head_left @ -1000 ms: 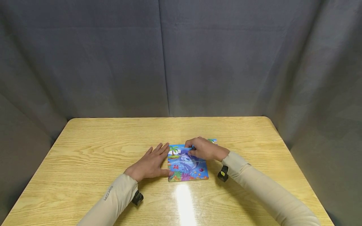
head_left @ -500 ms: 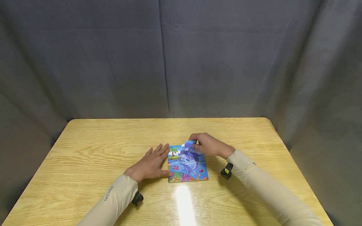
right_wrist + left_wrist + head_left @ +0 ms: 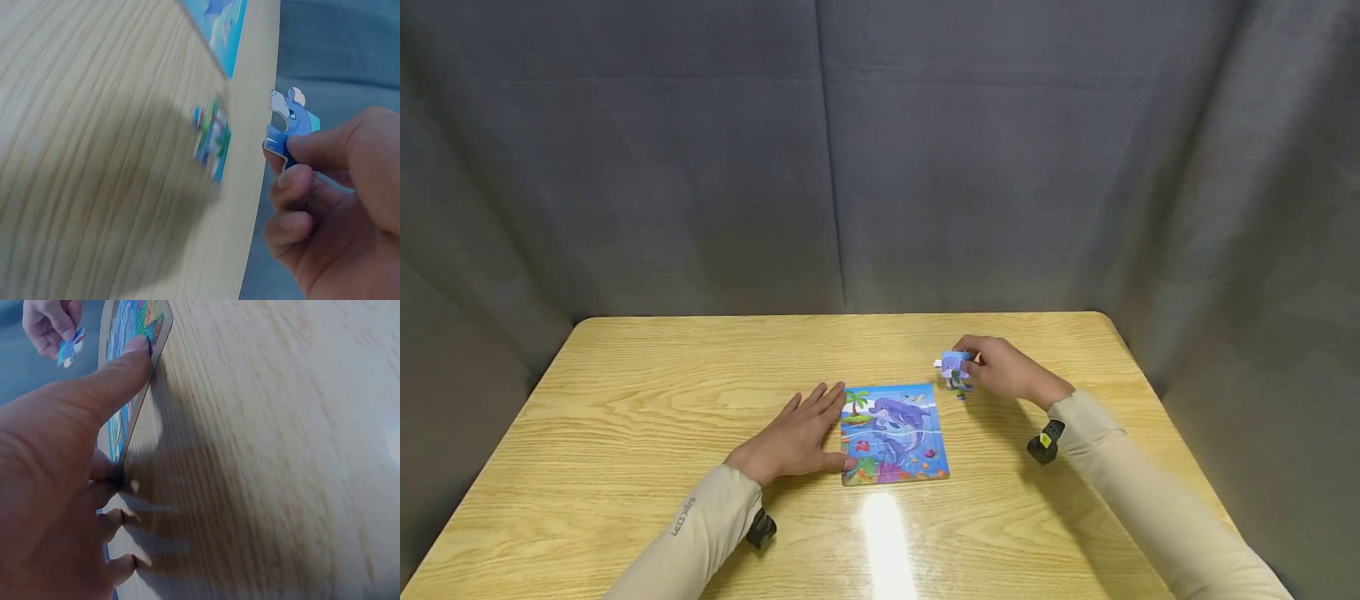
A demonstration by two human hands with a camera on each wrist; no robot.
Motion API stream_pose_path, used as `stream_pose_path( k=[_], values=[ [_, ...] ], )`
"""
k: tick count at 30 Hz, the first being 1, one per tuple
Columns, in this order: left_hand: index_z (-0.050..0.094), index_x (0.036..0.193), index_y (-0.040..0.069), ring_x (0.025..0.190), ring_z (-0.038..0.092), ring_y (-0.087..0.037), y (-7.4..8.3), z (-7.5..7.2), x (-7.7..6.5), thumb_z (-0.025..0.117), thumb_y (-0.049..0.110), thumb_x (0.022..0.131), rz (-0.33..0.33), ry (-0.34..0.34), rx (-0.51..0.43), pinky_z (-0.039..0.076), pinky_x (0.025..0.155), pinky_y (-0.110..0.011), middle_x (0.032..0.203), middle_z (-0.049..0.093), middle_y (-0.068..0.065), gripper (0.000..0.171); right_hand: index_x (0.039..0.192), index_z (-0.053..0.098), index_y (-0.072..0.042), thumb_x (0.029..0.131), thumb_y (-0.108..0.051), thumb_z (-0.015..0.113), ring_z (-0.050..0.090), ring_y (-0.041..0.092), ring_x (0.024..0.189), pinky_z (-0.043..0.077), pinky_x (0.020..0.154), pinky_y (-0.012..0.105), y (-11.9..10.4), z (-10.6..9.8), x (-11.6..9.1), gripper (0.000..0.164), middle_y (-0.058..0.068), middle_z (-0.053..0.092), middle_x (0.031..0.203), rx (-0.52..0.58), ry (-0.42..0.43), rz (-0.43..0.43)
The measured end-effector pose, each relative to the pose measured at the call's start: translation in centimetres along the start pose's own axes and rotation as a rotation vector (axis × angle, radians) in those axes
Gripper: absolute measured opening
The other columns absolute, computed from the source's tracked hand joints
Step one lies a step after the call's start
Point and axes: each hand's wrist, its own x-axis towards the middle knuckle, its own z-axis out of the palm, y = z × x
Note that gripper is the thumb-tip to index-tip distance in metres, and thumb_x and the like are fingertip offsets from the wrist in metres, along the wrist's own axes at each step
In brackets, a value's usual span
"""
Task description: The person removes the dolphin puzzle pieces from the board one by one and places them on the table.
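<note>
A square dolphin jigsaw puzzle (image 3: 895, 433) lies on the table between the hands. My left hand (image 3: 793, 437) lies flat at its left side, fingers spread and straight, the thumb resting on the lower left corner. In the left wrist view that thumb (image 3: 128, 356) presses the puzzle's edge. Off the puzzle's upper right, my right hand (image 3: 1003, 367) pinches a puzzle piece (image 3: 953, 362) between thumb and fingers. The right wrist view shows a blue dolphin head on this piece (image 3: 300, 119), held above the table. Under it lies a small cluster of loose puzzle pieces (image 3: 212, 140), blurred.
The wooden table (image 3: 662, 375) has rounded far corners. A grey curtain (image 3: 700, 167) hangs behind it and along both sides. Light glares off the tabletop (image 3: 887, 542) in front of the puzzle.
My right hand has lifted the dolphin-head puzzle piece from the puzzle's top part and carried it right, over the loose pieces. The left hand has stayed in place.
</note>
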Motion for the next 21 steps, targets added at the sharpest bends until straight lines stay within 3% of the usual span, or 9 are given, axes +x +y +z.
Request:
stream_pose_path(
  k=[11,21],
  values=[
    [0.023,0.169,0.001,0.168,0.012,-0.041,-0.2,0.1,-0.2,0.072,0.057,0.097,-0.002,0.009,0.006,0.012,0.133,-0.069,0.181,0.014,-0.014,0.104,0.134,0.066,0.003,0.108,-0.003,0.055,0.053,0.016,0.075,0.044,0.064,0.03,3.4,-1.1,-1.6,0.029,0.017,0.071,0.106,-0.006,-0.002,0.056],
    [0.024,0.169,0.001,0.168,0.012,-0.041,-0.2,0.1,-0.3,0.073,0.056,0.098,0.0,0.015,0.002,0.012,0.133,-0.069,0.181,0.014,-0.015,0.103,0.126,0.071,0.0,0.106,-0.001,0.057,0.047,0.015,0.071,0.039,0.063,0.028,4.3,-1.0,-2.0,0.024,0.012,0.067,0.096,-0.027,-0.022,0.072]
  ],
)
